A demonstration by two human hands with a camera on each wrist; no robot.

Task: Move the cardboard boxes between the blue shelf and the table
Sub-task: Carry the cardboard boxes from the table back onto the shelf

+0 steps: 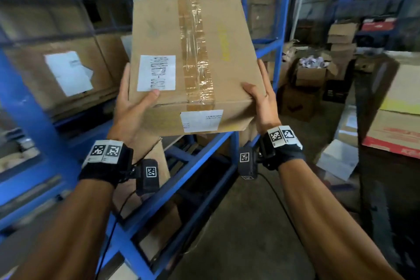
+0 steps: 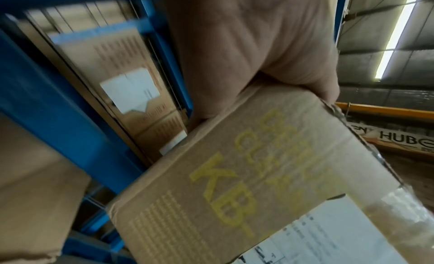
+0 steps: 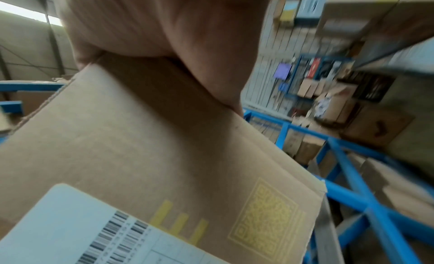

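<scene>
L hand [image 1: 131, 102] + R hand [image 1: 261, 102] clamp cardboard box [image 1: 193, 52] between them, thumbs on top; tilted, may slip onto blue shelf [image 1: 204, 150] below hands.

This is a warehouse or stockroom. A tall blue shelf [image 1: 234, 57] of bolted steel uprights and crossbars dominates the head view, its bays packed with brown cardboard boxes [image 1: 68, 70] bearing white shipping labels. Right of the shelf, on a bare concrete floor [image 1: 245, 223], more cartons [image 1: 341, 36] are stacked against the wall, one open box [image 1: 312, 70] showing small packaged goods. Beyond those stands further dark racking [image 1: 377, 27] with boxed stock. Above the shelf, the left wrist view shows a corrugated metal roof with a strip light [image 2: 396, 32], and an orange beam [image 2: 385, 111] as on pallet racking.
</scene>
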